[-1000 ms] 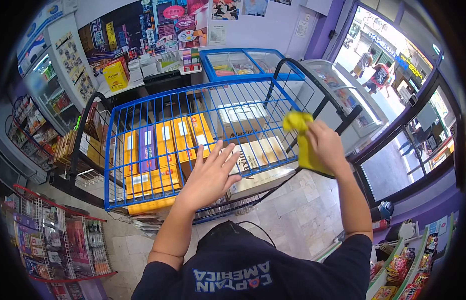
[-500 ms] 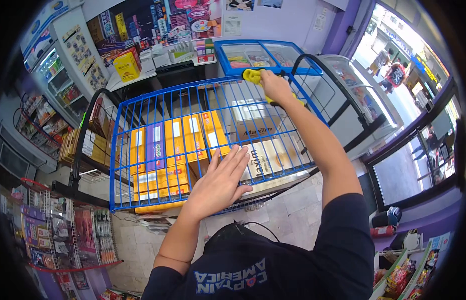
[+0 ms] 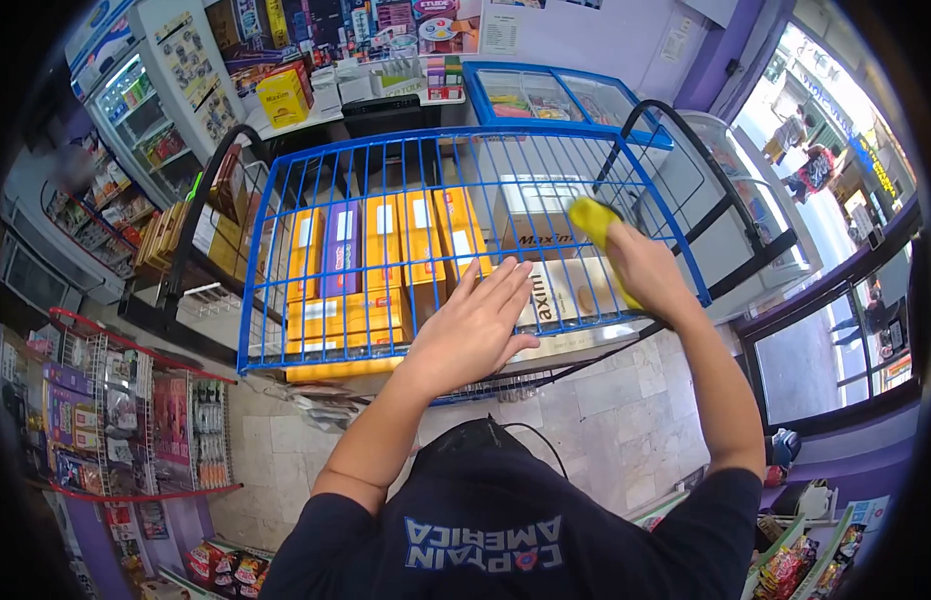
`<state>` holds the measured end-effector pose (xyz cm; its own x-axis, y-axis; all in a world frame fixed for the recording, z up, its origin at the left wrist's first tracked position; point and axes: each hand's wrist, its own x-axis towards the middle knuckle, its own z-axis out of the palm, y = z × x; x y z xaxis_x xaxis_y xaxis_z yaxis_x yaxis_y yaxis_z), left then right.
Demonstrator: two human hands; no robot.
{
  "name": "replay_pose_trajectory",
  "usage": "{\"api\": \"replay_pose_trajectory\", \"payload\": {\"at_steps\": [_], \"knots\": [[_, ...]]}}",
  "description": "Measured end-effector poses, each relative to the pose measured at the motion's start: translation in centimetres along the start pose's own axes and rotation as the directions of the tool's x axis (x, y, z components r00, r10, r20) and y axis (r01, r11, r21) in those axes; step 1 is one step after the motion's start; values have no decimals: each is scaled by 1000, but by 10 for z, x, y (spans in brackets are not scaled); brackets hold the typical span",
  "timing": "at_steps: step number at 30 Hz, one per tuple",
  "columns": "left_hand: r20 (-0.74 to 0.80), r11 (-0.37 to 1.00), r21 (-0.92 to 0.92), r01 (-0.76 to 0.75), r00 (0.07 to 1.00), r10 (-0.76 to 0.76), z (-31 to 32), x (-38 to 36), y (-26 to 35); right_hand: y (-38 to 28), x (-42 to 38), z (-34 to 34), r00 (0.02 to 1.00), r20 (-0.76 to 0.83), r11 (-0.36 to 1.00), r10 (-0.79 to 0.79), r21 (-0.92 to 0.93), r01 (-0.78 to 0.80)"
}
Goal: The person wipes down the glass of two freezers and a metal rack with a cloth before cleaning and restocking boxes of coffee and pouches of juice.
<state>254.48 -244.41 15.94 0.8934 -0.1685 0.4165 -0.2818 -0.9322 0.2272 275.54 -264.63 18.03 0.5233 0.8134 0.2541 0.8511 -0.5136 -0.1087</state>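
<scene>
A blue wire rack shelf (image 3: pixel 380 133) spans the middle of the head view. Flat on its near side lies my left hand (image 3: pixel 475 325), fingers stretched out over the wires. My right hand (image 3: pixel 645 270) grips a yellow cloth (image 3: pixel 592 216) against the wires toward the right end, the cloth slightly blurred. Below the wires are orange boxes (image 3: pixel 345 318), a purple box (image 3: pixel 339 245), a brown Maxim carton (image 3: pixel 530 232) and a pale Maxim carton (image 3: pixel 580 290).
Black frame bars rise at the rack's left (image 3: pixel 200 215) and right ends. Behind it stand a blue-rimmed chest freezer (image 3: pixel 545 75) and a counter with a yellow Maxim box (image 3: pixel 283 97). A hanging goods rack (image 3: pixel 135 410) is at left. People walk outside the doorway at right.
My right hand has drawn the yellow cloth from the rack's far edge toward me and to the right. My left hand stays flat on the wires. The whole view has shifted a little.
</scene>
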Motion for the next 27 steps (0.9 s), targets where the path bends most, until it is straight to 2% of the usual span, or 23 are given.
{"api": "replay_pose_trajectory", "payload": {"at_steps": [5,8,9,12,14,16,18,23,27], "knots": [[7,1000,-18,12,1000,-12,-13,-14,-5,-18,-53,-39,988,150,996,-37,84,25],[7,997,-19,71,997,-71,-37,-37,-16,-26,-42,-61,964,263,999,-43,16,41],[5,995,13,96,995,-96,-43,-46,-22,-35,-33,-60,981,186,997,-47,74,34],[-18,982,21,190,982,-189,-50,-60,-34,-60,-1,-9,979,-54,962,-196,181,203],[-28,979,29,204,979,-203,-45,-64,-34,-48,29,19,966,-69,963,-250,86,255],[-21,975,27,221,975,-221,-42,-66,-32,-30,72,37,973,-75,974,-219,31,222],[-22,976,10,219,976,-218,-43,-65,-34,-14,120,56,957,-174,973,-230,-31,228],[-30,974,31,223,975,-222,-43,-62,-30,3,211,79,984,-158,990,-82,-125,63],[-28,979,54,197,980,-195,-43,-63,-32,2,219,77,992,-113,996,-56,-68,49]]}}
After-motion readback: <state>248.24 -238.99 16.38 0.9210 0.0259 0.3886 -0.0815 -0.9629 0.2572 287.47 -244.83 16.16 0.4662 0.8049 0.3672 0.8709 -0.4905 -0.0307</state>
